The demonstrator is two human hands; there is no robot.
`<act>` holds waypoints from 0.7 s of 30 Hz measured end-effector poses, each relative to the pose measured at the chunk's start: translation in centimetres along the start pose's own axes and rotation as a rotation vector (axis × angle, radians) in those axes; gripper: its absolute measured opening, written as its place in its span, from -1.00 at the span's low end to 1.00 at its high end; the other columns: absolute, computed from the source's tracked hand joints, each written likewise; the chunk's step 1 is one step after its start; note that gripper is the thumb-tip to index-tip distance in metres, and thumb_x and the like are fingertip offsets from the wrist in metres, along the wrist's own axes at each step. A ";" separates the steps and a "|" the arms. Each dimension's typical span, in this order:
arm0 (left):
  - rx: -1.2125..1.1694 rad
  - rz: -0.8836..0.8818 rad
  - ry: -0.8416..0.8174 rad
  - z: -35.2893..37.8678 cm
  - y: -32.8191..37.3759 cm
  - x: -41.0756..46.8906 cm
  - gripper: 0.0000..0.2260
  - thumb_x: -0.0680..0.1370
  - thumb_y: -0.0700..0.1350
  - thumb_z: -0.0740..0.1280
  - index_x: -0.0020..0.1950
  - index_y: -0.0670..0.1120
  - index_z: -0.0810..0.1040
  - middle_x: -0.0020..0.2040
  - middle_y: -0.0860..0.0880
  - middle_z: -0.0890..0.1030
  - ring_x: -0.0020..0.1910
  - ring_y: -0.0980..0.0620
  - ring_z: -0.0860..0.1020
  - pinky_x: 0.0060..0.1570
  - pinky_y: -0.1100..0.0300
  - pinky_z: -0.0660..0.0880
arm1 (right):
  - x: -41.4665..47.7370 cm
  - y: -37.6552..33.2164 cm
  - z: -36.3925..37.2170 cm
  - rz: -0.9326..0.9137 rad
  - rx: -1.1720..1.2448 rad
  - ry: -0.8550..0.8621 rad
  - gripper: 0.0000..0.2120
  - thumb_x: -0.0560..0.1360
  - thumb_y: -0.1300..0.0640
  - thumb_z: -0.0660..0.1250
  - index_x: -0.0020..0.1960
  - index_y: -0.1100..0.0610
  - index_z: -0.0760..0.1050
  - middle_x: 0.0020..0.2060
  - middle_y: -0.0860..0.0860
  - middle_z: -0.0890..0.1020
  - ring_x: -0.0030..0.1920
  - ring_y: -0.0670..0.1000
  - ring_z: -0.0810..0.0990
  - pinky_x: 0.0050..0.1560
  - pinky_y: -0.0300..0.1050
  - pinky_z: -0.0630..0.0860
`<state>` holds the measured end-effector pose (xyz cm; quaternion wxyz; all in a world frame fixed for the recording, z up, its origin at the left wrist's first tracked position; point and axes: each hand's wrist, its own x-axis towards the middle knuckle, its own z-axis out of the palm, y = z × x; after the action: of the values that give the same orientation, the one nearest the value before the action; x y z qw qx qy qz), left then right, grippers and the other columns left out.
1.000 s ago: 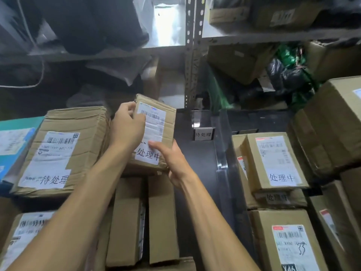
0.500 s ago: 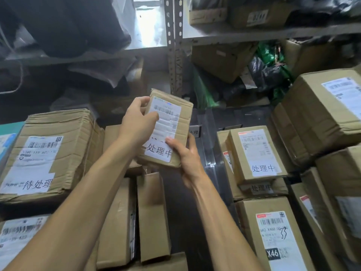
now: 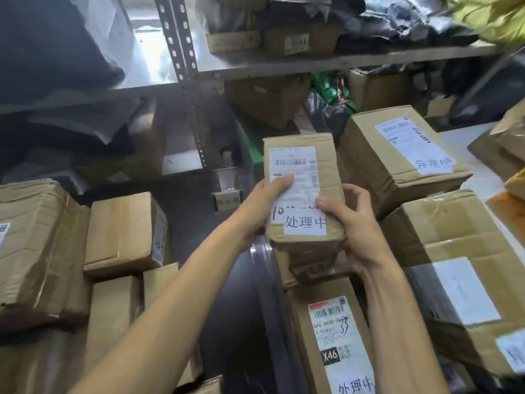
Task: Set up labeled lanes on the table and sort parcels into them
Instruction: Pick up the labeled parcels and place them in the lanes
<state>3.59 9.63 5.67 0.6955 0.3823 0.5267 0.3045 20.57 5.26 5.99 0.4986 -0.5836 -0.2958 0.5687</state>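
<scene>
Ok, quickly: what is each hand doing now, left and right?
Left hand: grips the small parcel at its left side.
Right hand: grips the same parcel at its right side.

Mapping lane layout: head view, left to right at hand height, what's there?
Crumpled brown cardboard box, plain brown cardboard box, left hand, small labelled brown cardboard parcel, right hand, large brown cardboard box with white sticker.
</scene>
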 end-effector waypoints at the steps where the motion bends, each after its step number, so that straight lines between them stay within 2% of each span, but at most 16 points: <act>1: 0.011 -0.002 -0.002 0.9 -0.5 0.3 -0.64 0.64 0.14 0.28 0.37 0.01 0.51 0.15 -0.06 0.72 0.10 -0.10 0.70 0.21 -0.09 0.60 | 0.3 -0.1 -0.8 0.010 0.008 0.017 -0.56 0.46 0.21 0.51 0.22 -0.01 0.38 -0.03 0.11 0.69 -0.22 0.04 0.72 -0.29 -0.06 0.61; 3: 0.017 0.004 0.039 2.3 -1.3 0.8 -0.52 0.58 0.23 0.29 0.41 -0.01 0.47 0.17 -0.05 0.71 0.10 -0.08 0.71 0.26 -0.12 0.57 | 0.9 -0.2 -2.0 0.024 0.006 0.032 -0.60 0.48 0.21 0.49 0.22 0.04 0.41 -0.06 0.11 0.71 -0.23 0.01 0.71 -0.36 -0.14 0.57; 7: -0.025 0.018 0.143 4.3 -2.9 2.0 -0.24 0.36 0.41 0.32 0.46 0.04 0.42 0.21 -0.02 0.69 0.11 -0.06 0.70 0.24 -0.14 0.57 | 2.1 0.2 -2.9 0.045 -0.014 0.037 -0.63 0.51 0.18 0.47 0.26 0.09 0.46 -0.01 0.11 0.72 -0.16 0.00 0.71 -0.25 -0.11 0.59; 9: 0.022 0.030 0.269 5.1 -3.2 2.4 -0.14 0.29 0.53 0.21 0.47 0.08 0.40 0.28 -0.01 0.63 0.24 -0.09 0.62 0.32 -0.20 0.46 | 2.6 0.5 -2.9 0.051 -0.030 0.053 -0.67 0.54 0.18 0.43 0.27 0.12 0.48 0.00 0.07 0.71 -0.16 -0.05 0.71 -0.19 -0.15 0.60; 11: 0.200 -0.002 0.412 6.0 -2.8 2.2 -0.15 0.34 0.54 0.03 0.47 0.08 0.39 0.33 -0.04 0.50 0.39 -0.15 0.39 0.42 -0.24 0.24 | 2.9 0.5 -3.1 0.070 -0.049 0.046 -0.70 0.55 0.15 0.41 0.26 0.13 0.50 -0.01 0.05 0.71 -0.17 -0.09 0.71 -0.21 -0.19 0.61; 13: 0.230 -0.019 0.458 6.5 -2.4 2.0 -0.13 0.30 0.53 -0.04 0.46 0.08 0.41 0.35 -0.07 0.45 0.40 -0.18 0.28 0.43 -0.22 0.14 | 3.1 0.3 -3.3 0.078 -0.066 0.031 -0.74 0.56 0.13 0.40 0.23 0.11 0.50 -0.02 0.05 0.72 -0.17 -0.09 0.72 -0.25 -0.21 0.61; 15: 0.164 -0.014 0.448 6.4 -2.2 2.3 -0.11 0.22 0.55 -0.03 0.39 0.13 0.48 0.31 -0.06 0.52 0.37 -0.17 0.33 0.38 -0.13 0.12 | 3.4 0.1 -3.5 0.077 -0.088 0.024 -0.75 0.57 0.10 0.40 0.22 0.10 0.50 -0.02 0.05 0.72 -0.14 -0.06 0.72 -0.24 -0.20 0.58; 17: 0.107 -0.032 0.439 5.7 -2.6 3.1 -0.19 0.19 0.57 0.09 0.30 0.21 0.54 0.25 -0.04 0.59 0.35 -0.17 0.43 0.29 -0.01 0.10 | 3.5 0.2 -3.5 0.082 -0.099 0.019 -0.73 0.56 0.06 0.40 0.22 0.10 0.50 -0.01 0.05 0.72 -0.10 -0.04 0.71 -0.21 -0.18 0.56; 18: 0.054 -0.050 0.441 5.5 -2.8 3.3 -0.23 0.18 0.57 0.16 0.26 0.23 0.56 0.24 -0.03 0.59 0.34 -0.17 0.48 0.32 0.02 0.11 | 3.6 0.4 -3.5 0.083 -0.115 0.012 -0.73 0.56 0.04 0.40 0.22 0.09 0.49 0.01 0.05 0.72 -0.06 -0.02 0.71 -0.16 -0.15 0.56; 19: -0.005 -0.057 0.453 5.4 -3.0 3.3 -0.26 0.18 0.56 0.22 0.24 0.23 0.57 0.25 -0.02 0.56 0.32 -0.18 0.50 0.39 -0.02 0.22 | 3.7 0.7 -3.4 0.085 -0.143 0.001 -0.73 0.56 0.02 0.40 0.21 0.07 0.48 0.04 0.05 0.71 -0.02 -0.01 0.70 -0.10 -0.11 0.57; 21: -0.086 -0.091 0.475 5.0 -4.3 4.0 -0.26 0.18 0.51 0.30 0.25 0.17 0.57 0.25 0.00 0.45 0.26 -0.13 0.56 0.30 -0.10 0.47 | 3.8 1.3 -3.3 0.089 -0.202 -0.011 -0.71 0.56 -0.03 0.40 0.21 0.04 0.48 0.07 0.01 0.70 0.04 -0.02 0.69 0.02 -0.05 0.59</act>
<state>9.57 9.61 0.79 0.5808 0.2459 0.6787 0.3763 24.11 7.48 2.90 0.4099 -0.6402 -0.3280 0.5608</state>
